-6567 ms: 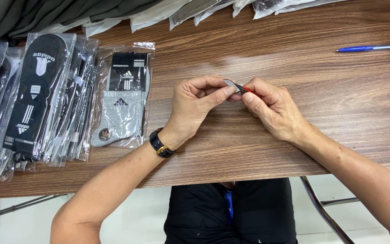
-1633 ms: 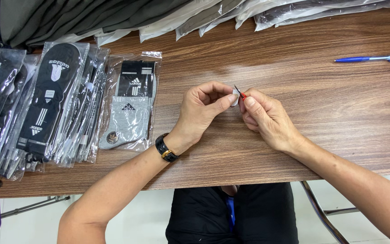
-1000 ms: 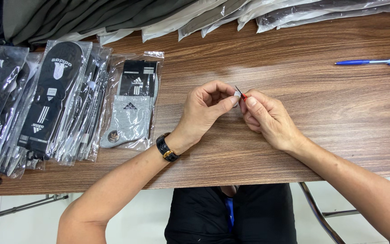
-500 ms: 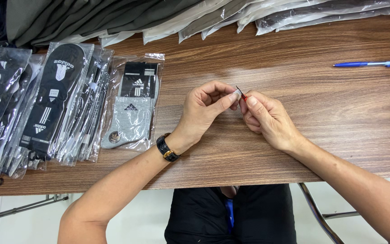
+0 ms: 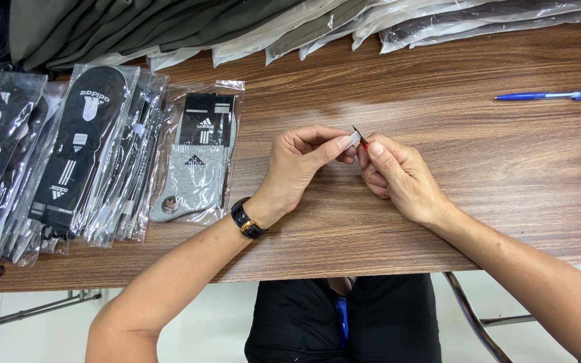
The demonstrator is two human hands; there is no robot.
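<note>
One small white tag (image 5: pixel 354 139) is pinched by left hand (image 5: pixel 298 165) fingers, right hand (image 5: pixel 398 176) fingers gripping one red-tipped tool (image 5: pixel 361 138).

Both hands are being held together over mid-table: left hand (image 5: pixel 300 168) pinching with thumb and forefinger, right hand (image 5: pixel 398 178) curled, fingertips nearly meeting.

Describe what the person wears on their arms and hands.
Both forearms are bare, with no sleeves and no gloves in view. The left hand has a black wrist strap with a small gold-coloured clasp. The right hand shows no watch, band or ring.
</note>
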